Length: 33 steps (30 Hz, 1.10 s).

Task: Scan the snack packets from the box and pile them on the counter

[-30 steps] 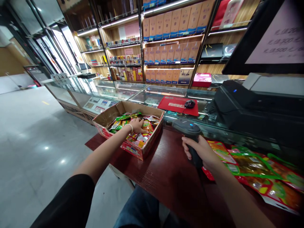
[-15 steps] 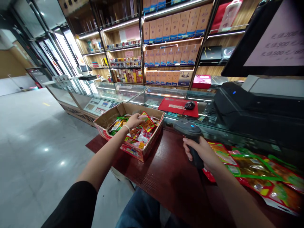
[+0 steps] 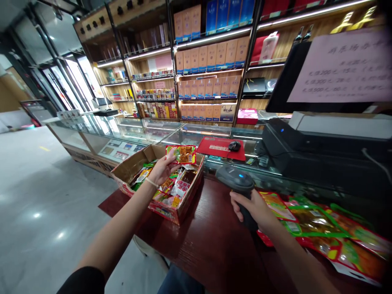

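Note:
My left hand (image 3: 163,168) pinches a red and green snack packet (image 3: 185,154) by its left end, raised just above the cardboard box (image 3: 190,200). Inside the box lie several more packets, among them a white and dark red one (image 3: 184,182). A black barcode scanner (image 3: 235,178) with a small blue light is in my right hand (image 3: 252,207), fingers wrapped round its handle and its head pointing left toward the box. To the right of that hand, several red and green snack packets (image 3: 318,220) lie in an overlapping pile, partly behind my forearm.
The dark red wooden table (image 3: 211,241) carries the box. Behind it runs a glass counter (image 3: 208,131) with a red mat (image 3: 214,148) and a black mouse (image 3: 234,146). A black register machine (image 3: 290,143) with a screen bearing a paper sign (image 3: 343,71) stands at right. Shelves of boxes line the back.
My left hand has lifted the packet up out of the box and turned it flatter toward me. The scanner stays in my right hand. The view has tilted upward slightly.

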### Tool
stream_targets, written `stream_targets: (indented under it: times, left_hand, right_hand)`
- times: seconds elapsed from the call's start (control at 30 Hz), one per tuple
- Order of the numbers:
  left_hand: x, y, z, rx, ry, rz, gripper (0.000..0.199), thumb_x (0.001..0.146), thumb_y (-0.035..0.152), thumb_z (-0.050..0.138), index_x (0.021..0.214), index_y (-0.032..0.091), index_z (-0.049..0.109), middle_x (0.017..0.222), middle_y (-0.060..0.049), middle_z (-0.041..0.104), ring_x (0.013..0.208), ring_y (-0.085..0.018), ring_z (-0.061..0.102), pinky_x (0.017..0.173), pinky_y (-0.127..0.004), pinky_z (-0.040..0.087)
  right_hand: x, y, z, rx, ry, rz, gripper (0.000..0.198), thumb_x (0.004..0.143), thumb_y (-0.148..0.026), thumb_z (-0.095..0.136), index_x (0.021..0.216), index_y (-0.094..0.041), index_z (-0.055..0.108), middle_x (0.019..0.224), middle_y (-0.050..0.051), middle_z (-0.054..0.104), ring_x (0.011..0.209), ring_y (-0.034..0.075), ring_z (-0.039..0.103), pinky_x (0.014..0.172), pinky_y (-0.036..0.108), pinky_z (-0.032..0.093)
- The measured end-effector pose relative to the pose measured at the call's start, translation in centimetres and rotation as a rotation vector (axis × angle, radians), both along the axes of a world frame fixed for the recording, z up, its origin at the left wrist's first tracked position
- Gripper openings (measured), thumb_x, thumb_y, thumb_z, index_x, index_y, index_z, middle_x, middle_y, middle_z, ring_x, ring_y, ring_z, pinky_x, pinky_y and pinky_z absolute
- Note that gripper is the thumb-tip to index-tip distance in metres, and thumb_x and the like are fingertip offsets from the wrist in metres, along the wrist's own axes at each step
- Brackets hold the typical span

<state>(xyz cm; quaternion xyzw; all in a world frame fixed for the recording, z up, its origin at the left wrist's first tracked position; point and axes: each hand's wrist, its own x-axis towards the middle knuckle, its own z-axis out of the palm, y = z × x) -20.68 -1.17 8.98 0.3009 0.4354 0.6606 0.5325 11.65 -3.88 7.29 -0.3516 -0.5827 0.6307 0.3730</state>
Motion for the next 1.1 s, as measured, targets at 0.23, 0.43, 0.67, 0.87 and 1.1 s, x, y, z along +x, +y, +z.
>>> stream_targets:
  times: [0.23,0.43,0.67,0.87,1.1]
  left_hand:
    - [3.4,0.8,0.7,-0.008,-0.074,0.047,0.019,0.077,0.011,0.070,0.095,0.014,0.062,0.088,-0.004,0.072,0.075,-0.011,0.070,0.072,-0.022,0.060]
    - [5.0,1.0,0.7,0.035,-0.080,0.027,0.024,0.076,0.009,0.071,0.097,0.014,0.062,0.094,-0.007,0.072,0.080,-0.013,0.070,0.079,-0.026,0.060]
    - [6.2,1.1,1.2,0.030,-0.069,0.004,0.023,0.076,0.007,0.068,0.097,0.014,0.062,0.093,-0.006,0.072,0.078,-0.013,0.070,0.076,-0.025,0.060]
    - [9.0,1.5,2.0,0.034,-0.015,0.006,0.016,0.080,0.007,0.063,0.092,0.017,0.064,0.096,-0.003,0.071,0.082,-0.010,0.069,0.075,-0.022,0.059]
    - [15.0,1.2,1.7,0.114,0.098,-0.088,0.029,0.074,0.010,0.068,0.100,0.021,0.063,0.105,-0.004,0.069,0.086,-0.012,0.068,0.072,-0.023,0.059]
  right_hand:
    - [0.2,-0.1,0.2,0.002,-0.011,-0.004,0.037,0.077,-0.049,0.071,0.078,-0.022,0.046,0.053,-0.006,0.053,0.037,0.009,0.045,0.037,0.021,0.034]
    - [0.7,0.0,0.3,0.061,-0.083,0.014,0.041,0.080,-0.051,0.067,0.062,-0.020,0.048,0.050,-0.003,0.051,0.037,0.008,0.045,0.039,0.022,0.034]
    - [1.6,0.0,1.4,0.063,-0.064,-0.079,0.035,0.078,-0.048,0.070,0.076,-0.021,0.049,0.052,-0.006,0.051,0.037,0.008,0.045,0.037,0.020,0.034]
    - [4.8,1.3,3.1,0.067,0.052,-0.176,0.038,0.076,-0.049,0.071,0.088,-0.024,0.045,0.054,-0.009,0.054,0.038,0.009,0.047,0.036,0.020,0.038]
    - [12.9,3.1,4.6,0.137,0.076,-0.432,0.039,0.071,-0.049,0.074,0.086,-0.024,0.048,0.054,-0.008,0.053,0.037,0.009,0.046,0.034,0.021,0.038]
